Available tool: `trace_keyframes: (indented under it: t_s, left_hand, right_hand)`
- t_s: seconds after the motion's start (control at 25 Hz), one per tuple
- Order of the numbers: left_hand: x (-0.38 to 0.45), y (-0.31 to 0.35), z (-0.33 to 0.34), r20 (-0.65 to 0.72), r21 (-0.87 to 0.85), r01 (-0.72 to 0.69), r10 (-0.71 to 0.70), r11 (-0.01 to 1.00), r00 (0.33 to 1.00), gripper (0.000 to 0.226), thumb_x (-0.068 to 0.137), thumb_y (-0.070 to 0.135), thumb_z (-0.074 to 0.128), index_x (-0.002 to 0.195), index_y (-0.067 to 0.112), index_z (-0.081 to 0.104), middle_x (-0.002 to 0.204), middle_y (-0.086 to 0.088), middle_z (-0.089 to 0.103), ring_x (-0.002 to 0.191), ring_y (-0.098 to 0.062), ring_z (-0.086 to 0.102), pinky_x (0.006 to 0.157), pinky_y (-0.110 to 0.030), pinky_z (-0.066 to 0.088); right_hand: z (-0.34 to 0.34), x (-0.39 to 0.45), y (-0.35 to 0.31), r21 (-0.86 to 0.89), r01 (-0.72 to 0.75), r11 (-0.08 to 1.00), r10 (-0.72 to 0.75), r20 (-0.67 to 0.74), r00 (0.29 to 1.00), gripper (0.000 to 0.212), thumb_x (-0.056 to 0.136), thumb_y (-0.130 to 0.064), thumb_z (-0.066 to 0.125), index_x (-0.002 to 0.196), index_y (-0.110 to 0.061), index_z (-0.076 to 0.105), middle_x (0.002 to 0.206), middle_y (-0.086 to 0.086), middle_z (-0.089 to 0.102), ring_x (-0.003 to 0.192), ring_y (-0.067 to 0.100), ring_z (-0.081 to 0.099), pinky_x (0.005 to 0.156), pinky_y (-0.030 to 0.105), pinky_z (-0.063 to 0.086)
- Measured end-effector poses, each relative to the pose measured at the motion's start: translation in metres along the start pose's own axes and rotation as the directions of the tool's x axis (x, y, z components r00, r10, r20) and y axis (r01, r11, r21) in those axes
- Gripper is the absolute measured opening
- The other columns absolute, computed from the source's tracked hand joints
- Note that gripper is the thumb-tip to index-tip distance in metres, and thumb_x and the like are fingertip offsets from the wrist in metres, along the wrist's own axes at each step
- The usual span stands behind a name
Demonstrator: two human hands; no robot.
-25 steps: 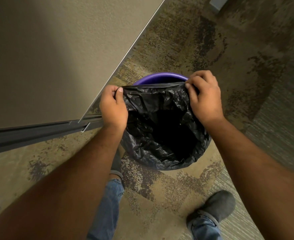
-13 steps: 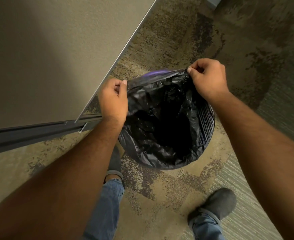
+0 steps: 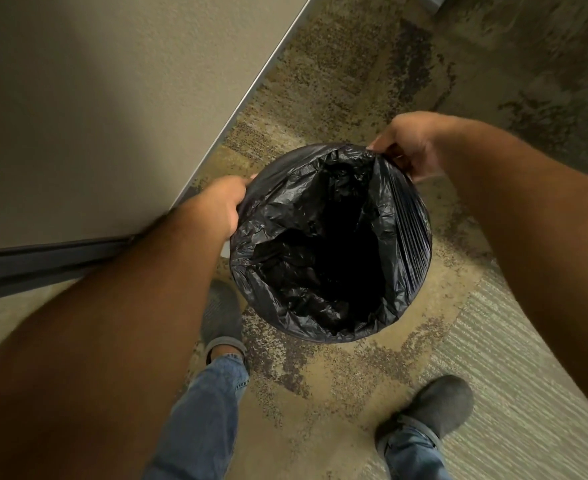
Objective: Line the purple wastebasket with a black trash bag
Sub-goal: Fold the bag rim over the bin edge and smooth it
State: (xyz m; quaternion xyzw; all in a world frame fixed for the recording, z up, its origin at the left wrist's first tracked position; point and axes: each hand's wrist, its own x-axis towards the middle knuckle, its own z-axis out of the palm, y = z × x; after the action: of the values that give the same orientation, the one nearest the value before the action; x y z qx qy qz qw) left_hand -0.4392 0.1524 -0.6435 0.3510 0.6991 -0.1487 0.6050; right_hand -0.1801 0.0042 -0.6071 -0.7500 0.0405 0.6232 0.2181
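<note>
On mottled brown-and-tan carpet (image 3: pixel 337 386), beside the foot of a beige wall panel (image 3: pixel 105 109): black trash bag (image 3: pixel 330 244), mouth stretched open into a full round, crinkled film sagging down into a dark hollow at the centre. Purple wastebasket itself nowhere visible, covered all round by the bag's plastic; only the round, taut form of the mouth hints at a rim beneath, and cannot tell how far the film reaches down the outside. Left hand (image 3: pixel 221 207) at the near-left edge of the mouth, fingers curled over and closed on the bag's edge, knuckles up, close to the wall panel's corner. Right hand (image 3: pixel 408 147) at the far-right edge, closed in a pinch on the bag's edge, plastic drawn tight into fine pleats running down the right side below it. Both bare forearms reaching in from the lower corners. Below the bag, two grey shoes, left shoe (image 3: pixel 221 315) just beside the bag's near edge, right shoe (image 3: pixel 431 407) well apart toward the lower right, blue jeans (image 3: pixel 206 420) above each.
</note>
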Motion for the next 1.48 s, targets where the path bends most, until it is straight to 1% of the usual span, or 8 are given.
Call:
trace_keyframes:
  t_s: [0.28, 0.36, 0.48, 0.64, 1.0, 1.16, 1.36, 1.48]
  left_hand:
    - [0.008, -0.015, -0.009, -0.04, -0.085, 0.075, -0.079, 0.994, 0.996, 0.036, 0.108, 0.026, 0.05, 0.091, 0.005, 0.074, 0.076, -0.012, 0.071, 0.057, -0.026, 0.067, 0.058, -0.035, 0.059]
    - [-0.007, -0.024, -0.007, -0.137, -0.179, -0.146, 0.123, 0.973, 0.983, 0.025, 0.105, 0.025, 0.061, 0.101, 0.008, 0.078, 0.085, -0.009, 0.076, 0.064, -0.023, 0.074, 0.062, -0.035, 0.063]
    - [-0.04, -0.045, -0.01, -0.211, 0.021, -0.554, 0.545, 0.832, 0.811, 0.027, 0.107, 0.03, 0.056, 0.122, 0.016, 0.074, 0.118, -0.001, 0.076, 0.109, -0.017, 0.072, 0.1, -0.035, 0.058]
    - [-0.061, -0.073, -0.01, -0.147, 0.18, -0.673, 0.696, 0.718, 0.703, 0.033, 0.104, 0.025, 0.064, 0.136, 0.015, 0.069, 0.122, 0.005, 0.073, 0.113, -0.007, 0.067, 0.098, -0.017, 0.051]
    - [-0.049, -0.047, -0.004, -0.114, -0.303, -0.401, 0.385, 0.865, 0.916, 0.009, 0.087, 0.024, 0.084, 0.091, 0.019, 0.078, 0.102, -0.003, 0.083, 0.104, -0.023, 0.078, 0.1, -0.048, 0.06]
    - [-0.036, -0.043, -0.007, -0.057, -0.361, -0.295, 0.295, 0.885, 0.954, 0.014, 0.099, 0.02, 0.071, 0.105, 0.008, 0.075, 0.097, -0.01, 0.083, 0.085, -0.024, 0.081, 0.077, -0.043, 0.067]
    - [-0.024, -0.062, -0.01, -0.044, -0.269, -0.237, 0.234, 0.934, 0.971, 0.031, 0.103, 0.016, 0.06, 0.127, 0.0, 0.073, 0.122, -0.023, 0.076, 0.092, -0.034, 0.078, 0.076, -0.05, 0.067]
    - [-0.041, -0.06, -0.006, 0.071, -0.345, -0.268, 0.31, 0.9, 0.948, 0.044, 0.104, 0.043, 0.059, 0.121, 0.006, 0.074, 0.114, -0.014, 0.08, 0.102, -0.035, 0.079, 0.086, -0.051, 0.066]
  right_hand:
    - [-0.009, 0.008, 0.017, -0.022, -0.068, 0.997, 0.07, 0.135, 0.988, 0.013, 0.099, -0.01, 0.059, 0.093, -0.008, 0.07, 0.072, 0.008, 0.074, 0.058, 0.02, 0.072, 0.07, 0.033, 0.061]
    - [-0.008, 0.004, 0.029, 0.045, 0.066, 0.997, -0.07, 0.089, 0.994, 0.013, 0.1, -0.016, 0.065, 0.092, -0.01, 0.074, 0.078, 0.008, 0.076, 0.064, 0.021, 0.073, 0.075, 0.036, 0.063]
    - [-0.01, -0.022, 0.06, 0.143, 0.303, 0.942, -0.289, -0.11, 0.951, 0.024, 0.101, -0.037, 0.068, 0.091, -0.017, 0.078, 0.068, -0.011, 0.071, 0.07, 0.014, 0.063, 0.077, 0.035, 0.051]
    - [-0.006, -0.07, 0.128, 0.259, 0.333, 0.907, -0.294, -0.178, 0.939, 0.035, 0.104, -0.033, 0.066, 0.071, -0.023, 0.073, 0.066, -0.012, 0.066, 0.066, 0.008, 0.061, 0.072, 0.032, 0.049]
    - [0.014, -0.049, 0.17, 0.593, 0.293, 0.75, -0.133, -0.3, 0.945, 0.03, 0.102, -0.025, 0.068, 0.075, -0.014, 0.073, 0.07, 0.004, 0.07, 0.058, 0.017, 0.058, 0.06, 0.03, 0.046]
    - [0.006, -0.025, 0.17, 0.51, 0.178, 0.842, -0.083, -0.203, 0.976, 0.034, 0.104, -0.012, 0.06, 0.071, -0.01, 0.069, 0.075, 0.014, 0.072, 0.063, 0.027, 0.062, 0.068, 0.04, 0.055]
    - [0.008, -0.005, 0.17, 0.258, 0.075, 0.963, -0.014, -0.233, 0.972, 0.042, 0.099, 0.007, 0.049, 0.062, -0.011, 0.047, 0.062, 0.009, 0.045, 0.055, 0.02, 0.033, 0.052, 0.03, 0.032]
    - [0.011, -0.003, 0.162, 0.259, 0.151, 0.954, -0.076, -0.278, 0.958, 0.052, 0.099, 0.006, 0.05, 0.052, -0.016, 0.042, 0.049, -0.001, 0.04, 0.051, 0.017, 0.027, 0.047, 0.022, 0.026]
